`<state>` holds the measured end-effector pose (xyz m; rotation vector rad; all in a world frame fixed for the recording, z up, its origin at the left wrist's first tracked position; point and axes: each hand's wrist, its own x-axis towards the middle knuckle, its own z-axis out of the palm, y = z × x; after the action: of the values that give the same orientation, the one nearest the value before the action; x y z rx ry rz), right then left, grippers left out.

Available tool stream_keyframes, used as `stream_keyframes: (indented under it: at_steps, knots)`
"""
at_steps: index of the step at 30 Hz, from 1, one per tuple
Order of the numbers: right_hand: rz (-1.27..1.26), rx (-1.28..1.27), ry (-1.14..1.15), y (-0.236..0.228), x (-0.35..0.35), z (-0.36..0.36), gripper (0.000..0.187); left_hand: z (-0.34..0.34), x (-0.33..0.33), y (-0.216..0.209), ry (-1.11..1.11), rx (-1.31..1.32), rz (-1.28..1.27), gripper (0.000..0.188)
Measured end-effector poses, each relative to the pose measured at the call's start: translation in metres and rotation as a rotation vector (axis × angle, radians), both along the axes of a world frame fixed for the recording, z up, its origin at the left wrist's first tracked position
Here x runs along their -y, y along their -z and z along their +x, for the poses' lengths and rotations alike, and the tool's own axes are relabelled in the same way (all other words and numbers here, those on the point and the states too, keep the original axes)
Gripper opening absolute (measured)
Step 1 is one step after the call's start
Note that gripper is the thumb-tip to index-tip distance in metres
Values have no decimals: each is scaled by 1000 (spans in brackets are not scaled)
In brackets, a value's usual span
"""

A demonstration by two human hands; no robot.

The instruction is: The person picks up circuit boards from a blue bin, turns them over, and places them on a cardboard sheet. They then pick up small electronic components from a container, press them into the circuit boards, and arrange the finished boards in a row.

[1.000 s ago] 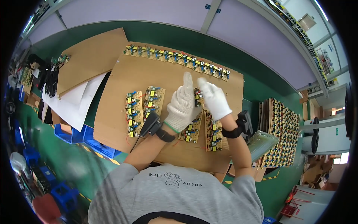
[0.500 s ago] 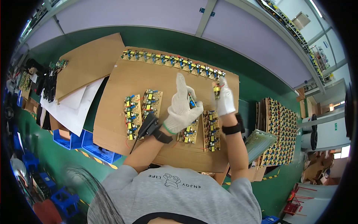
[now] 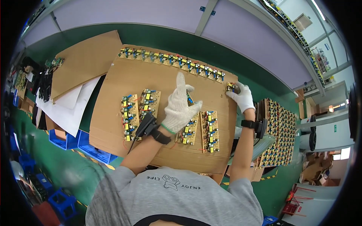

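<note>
My left hand (image 3: 178, 109), in a knitted white glove, is over the middle of the cardboard with its index finger stretched away from me. Between its thumb and curled fingers shows part of a circuit board (image 3: 189, 99) with a blue component; the palm hides the rest. My right hand (image 3: 242, 97), also in a white glove, pinches a small circuit board (image 3: 230, 87) at the cardboard's far right edge, just past the end of a long row of boards (image 3: 171, 61). Below my left hand lies a board strip (image 3: 187, 132), partly covered by it.
Another board strip (image 3: 210, 132) lies to the right, and two strips (image 3: 130, 116) lie on the left of the cardboard sheet (image 3: 109, 124). Stacked boards (image 3: 279, 132) stand at right. Blue bins (image 3: 94, 150) sit below the left edge; loose cardboard (image 3: 85, 64) lies far left.
My right hand has moved right and slightly toward me with the small circuit board, to the cardboard's far right edge. My left hand keeps nearly the same place and pose.
</note>
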<state>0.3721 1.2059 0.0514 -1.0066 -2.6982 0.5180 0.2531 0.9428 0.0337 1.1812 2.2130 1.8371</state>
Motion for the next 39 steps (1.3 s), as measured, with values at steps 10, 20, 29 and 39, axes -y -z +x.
stream_keyframes:
  at_steps: [10, 20, 29, 39]
  knots:
    - [-88, -73, -82, -7, -3, -34, 55, 0, 3, -5, 18, 61, 47, 114]
    - [-798, -175, -432, -60, 145, -36, 42, 7, 12, -11, 116, -34, -125, 118]
    - [-25, -535, 172, -29, 35, -24, 28, 4, 10, -18, 5, -110, 56, 131]
    - [-187, -236, 280, 26, -39, -19, 45, 3, 3, -11, -6, -32, 178, 127]
